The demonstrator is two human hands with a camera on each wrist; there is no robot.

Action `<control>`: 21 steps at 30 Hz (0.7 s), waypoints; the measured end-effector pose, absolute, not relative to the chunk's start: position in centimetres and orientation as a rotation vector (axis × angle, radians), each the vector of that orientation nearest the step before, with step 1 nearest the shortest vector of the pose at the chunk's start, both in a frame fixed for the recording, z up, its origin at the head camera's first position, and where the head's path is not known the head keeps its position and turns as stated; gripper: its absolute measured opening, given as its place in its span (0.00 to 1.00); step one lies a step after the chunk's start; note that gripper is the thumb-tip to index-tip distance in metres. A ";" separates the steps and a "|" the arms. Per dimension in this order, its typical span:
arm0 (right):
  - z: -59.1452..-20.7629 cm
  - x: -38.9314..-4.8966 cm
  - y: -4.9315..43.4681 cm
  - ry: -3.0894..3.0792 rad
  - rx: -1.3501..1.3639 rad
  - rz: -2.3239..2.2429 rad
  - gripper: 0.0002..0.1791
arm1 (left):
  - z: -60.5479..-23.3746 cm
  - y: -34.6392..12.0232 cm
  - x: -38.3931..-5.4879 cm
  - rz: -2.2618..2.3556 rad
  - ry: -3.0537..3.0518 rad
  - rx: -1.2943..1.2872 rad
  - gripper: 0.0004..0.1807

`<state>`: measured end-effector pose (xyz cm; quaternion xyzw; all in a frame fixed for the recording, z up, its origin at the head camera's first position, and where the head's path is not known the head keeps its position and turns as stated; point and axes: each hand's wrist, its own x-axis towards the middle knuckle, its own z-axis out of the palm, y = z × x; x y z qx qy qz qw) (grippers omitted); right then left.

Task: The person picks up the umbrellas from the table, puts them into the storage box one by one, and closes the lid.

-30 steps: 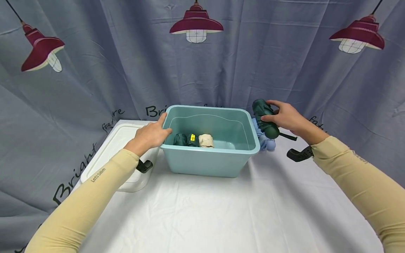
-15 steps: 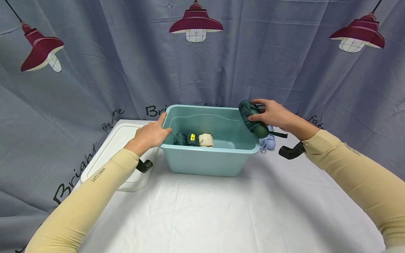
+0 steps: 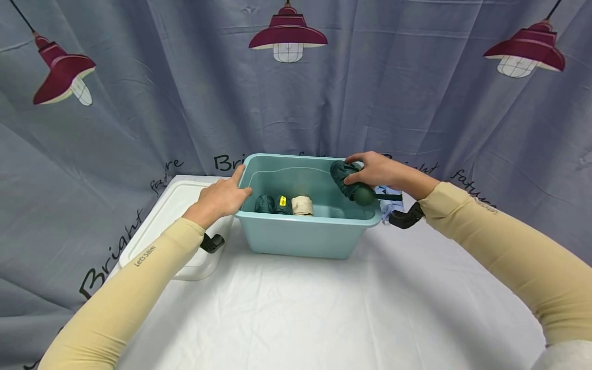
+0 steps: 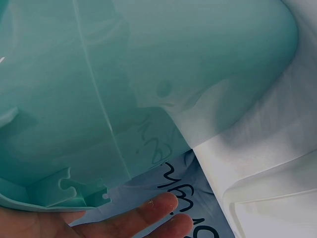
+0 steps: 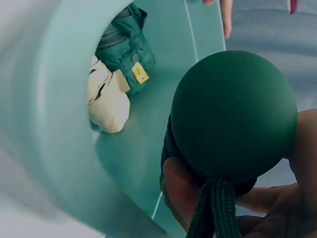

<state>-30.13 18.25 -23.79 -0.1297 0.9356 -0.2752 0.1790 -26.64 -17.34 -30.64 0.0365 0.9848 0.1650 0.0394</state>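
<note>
My right hand (image 3: pixel 376 170) grips a dark green folded umbrella (image 3: pixel 341 176) over the right end of a teal plastic bin (image 3: pixel 300 239). The umbrella's round handle end (image 5: pixel 233 114) and cord face the right wrist camera. At the bin's left end my left hand (image 3: pixel 218 199) rests on the rim, thumb and index finger spread apart; more of its fingers (image 4: pixel 138 215) reach straight past the rim on the outside. Inside stand a dark green folded umbrella (image 3: pixel 265 204), another dark one with a yellow tag (image 3: pixel 282 205), and a cream one (image 3: pixel 302 205), side by side.
A light blue folded umbrella (image 3: pixel 392 201) lies on the white table just right of the bin, partly hidden. To the left is a white lid (image 3: pixel 159 221), lying flat beneath the left forearm. A grey-blue curtain (image 3: pixel 407 92) with printed lamps hangs behind.
My right hand has carried the green umbrella leftward and lower, from above the blue umbrella beside the bin to over the bin's opening. The left hand has stayed on the rim.
</note>
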 end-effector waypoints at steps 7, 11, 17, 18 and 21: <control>-24.3 -31.1 16.8 2.567 -0.360 -0.727 0.38 | -30.6 -17.3 -26.8 0.497 3.022 0.105 0.40; -24.9 -31.8 16.2 2.496 -0.342 -0.730 0.39 | -30.6 -17.3 -26.8 0.493 3.017 0.094 0.40; -25.7 -32.6 15.0 2.450 -0.320 -0.679 0.40 | -30.6 -17.3 -26.8 0.501 3.015 0.087 0.40; -25.8 -32.7 14.8 2.450 -0.319 -0.665 0.39 | -30.6 -17.3 -26.8 0.506 3.015 0.088 0.40; -26.3 -33.1 14.2 2.435 -0.336 -0.624 0.38 | -30.7 -17.3 -26.7 0.512 3.015 0.094 0.40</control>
